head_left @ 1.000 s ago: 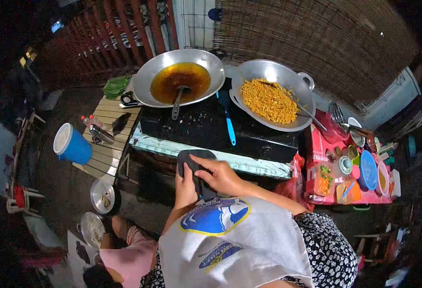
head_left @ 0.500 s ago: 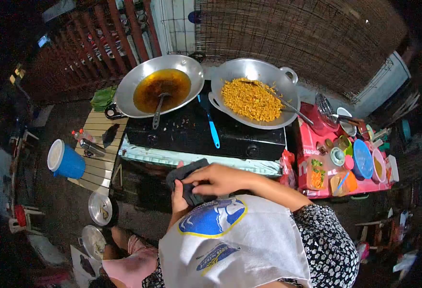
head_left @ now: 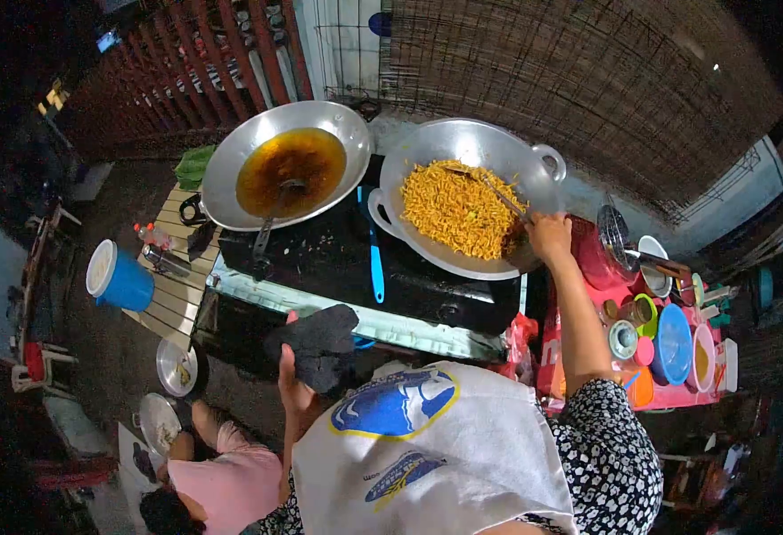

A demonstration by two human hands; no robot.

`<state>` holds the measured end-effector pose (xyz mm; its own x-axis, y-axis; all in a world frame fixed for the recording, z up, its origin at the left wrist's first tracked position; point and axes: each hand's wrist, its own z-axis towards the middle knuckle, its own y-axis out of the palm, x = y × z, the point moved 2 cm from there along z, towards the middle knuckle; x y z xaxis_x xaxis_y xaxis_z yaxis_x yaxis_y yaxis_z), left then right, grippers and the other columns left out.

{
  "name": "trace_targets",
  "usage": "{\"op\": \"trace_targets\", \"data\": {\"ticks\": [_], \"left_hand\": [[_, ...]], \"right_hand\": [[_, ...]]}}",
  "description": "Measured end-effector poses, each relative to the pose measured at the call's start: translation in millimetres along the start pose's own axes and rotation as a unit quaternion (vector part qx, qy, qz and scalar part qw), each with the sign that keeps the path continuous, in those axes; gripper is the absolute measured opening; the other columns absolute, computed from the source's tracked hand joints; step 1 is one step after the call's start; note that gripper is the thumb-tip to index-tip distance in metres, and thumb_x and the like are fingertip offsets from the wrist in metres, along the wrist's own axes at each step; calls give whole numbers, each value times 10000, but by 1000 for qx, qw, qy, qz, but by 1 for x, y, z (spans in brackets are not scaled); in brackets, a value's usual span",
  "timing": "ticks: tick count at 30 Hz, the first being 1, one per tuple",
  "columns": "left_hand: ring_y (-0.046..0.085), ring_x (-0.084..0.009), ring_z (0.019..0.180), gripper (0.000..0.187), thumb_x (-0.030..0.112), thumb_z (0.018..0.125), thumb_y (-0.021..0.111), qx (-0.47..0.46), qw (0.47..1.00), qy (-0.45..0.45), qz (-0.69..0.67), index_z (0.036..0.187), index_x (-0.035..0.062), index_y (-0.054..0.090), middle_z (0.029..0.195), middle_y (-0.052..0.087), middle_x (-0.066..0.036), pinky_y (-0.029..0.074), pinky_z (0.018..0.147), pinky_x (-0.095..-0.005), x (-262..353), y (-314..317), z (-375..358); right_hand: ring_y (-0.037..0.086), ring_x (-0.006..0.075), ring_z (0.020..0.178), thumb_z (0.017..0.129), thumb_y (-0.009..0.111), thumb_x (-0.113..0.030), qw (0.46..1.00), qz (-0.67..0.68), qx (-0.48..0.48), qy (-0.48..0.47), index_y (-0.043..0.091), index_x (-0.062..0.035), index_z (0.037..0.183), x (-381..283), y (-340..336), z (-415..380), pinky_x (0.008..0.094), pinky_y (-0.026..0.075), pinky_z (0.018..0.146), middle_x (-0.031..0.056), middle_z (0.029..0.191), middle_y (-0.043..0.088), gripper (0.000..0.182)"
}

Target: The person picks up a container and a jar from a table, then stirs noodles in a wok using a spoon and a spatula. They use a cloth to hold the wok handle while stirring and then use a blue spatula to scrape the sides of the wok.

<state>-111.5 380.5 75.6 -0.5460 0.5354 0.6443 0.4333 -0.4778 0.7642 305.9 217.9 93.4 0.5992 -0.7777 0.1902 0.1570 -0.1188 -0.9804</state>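
R hand (head_left: pixel 549 236) is just off the dark-grey cloth (head_left: pixel 327 346), now gripping long metal utensil (head_left: pixel 507 201) in silver wok (head_left: pixel 454 134) w/ yellow noodles (head_left: pixel 445 209); L hand (head_left: pixel 297 395) holds cloth solo.

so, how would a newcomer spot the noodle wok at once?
Find the black stove. The noodle wok sits toward its right end, the right hand at the rim. It holds orange-yellow noodles; the other wok, to its left, holds brownish liquid.

A kitchen, shown by stove (head_left: pixel 342 259) and woks (head_left: pixel 427 147).
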Motion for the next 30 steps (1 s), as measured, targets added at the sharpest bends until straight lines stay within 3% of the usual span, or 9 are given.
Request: {"op": "trace_targets", "data": {"ticks": [4,6,8,9,12,19,24,26,30], "left_hand": [[394,-301,1162,657,391,866,436,38,999,-16,-12,1358,50,165,1290,365,-179,306,973,-415,-22,11,9],[390,-296,1164,646,366,860,456,76,996,-20,-34,1356,55,184,1286,365,-173,306,975,-407,-27,30,10],[398,-294,1156,644,358,857,463,88,995,-20,-36,1355,56,189,1278,375,-173,308,974,-404,-31,37,11],[406,-292,1148,641,349,853,470,95,995,-25,-36,1354,58,195,1269,385,-173,309,974,-401,-32,38,10],[422,-288,1132,654,349,851,471,110,993,-26,-42,1355,48,182,1257,397,-174,318,966,-395,-36,33,13],[448,-273,1105,631,336,861,450,29,999,-25,14,1344,21,195,1241,415,-173,341,944,-382,-20,6,30],[481,-281,1070,565,288,882,402,66,996,-42,50,1329,0,212,1223,434,-179,367,926,-383,-1,-6,23],[480,-283,1073,537,274,883,392,87,994,-59,24,1320,3,238,1223,438,-173,370,926,-386,3,-11,22],[482,-286,1078,469,227,866,416,126,979,-157,-18,1291,51,324,1218,456,-155,370,931,-408,20,-3,27]], "right_hand": [[515,287,985,801,507,-245,998,-19,-21,-53,593,-110,984,10,15,16,431,382,795,93,957,607,243],[552,335,920,768,547,-182,969,229,82,-33,614,-113,941,22,14,18,435,427,754,124,930,609,198],[574,359,834,756,541,-129,960,263,99,-9,611,-111,930,22,-31,3,427,456,700,146,939,597,188],[580,362,776,741,513,-86,955,217,192,-57,595,-109,922,22,-45,-1,430,463,652,141,924,589,199],[560,351,837,695,551,-31,969,196,152,-9,592,-109,930,18,-52,-1,418,452,692,141,914,578,252],[569,357,783,724,476,-49,968,120,221,-9,540,-112,919,16,-63,-19,436,448,624,129,859,556,215],[572,350,821,776,517,-140,963,191,183,56,572,-119,941,6,-81,-37,427,447,679,132,925,595,175],[576,342,831,796,526,-190,971,212,91,56,598,-148,973,6,-91,-44,429,447,694,136,897,611,196],[579,340,828,780,546,-185,983,171,15,-68,608,-177,1003,2,-129,-58,421,459,699,141,879,614,231]]}}
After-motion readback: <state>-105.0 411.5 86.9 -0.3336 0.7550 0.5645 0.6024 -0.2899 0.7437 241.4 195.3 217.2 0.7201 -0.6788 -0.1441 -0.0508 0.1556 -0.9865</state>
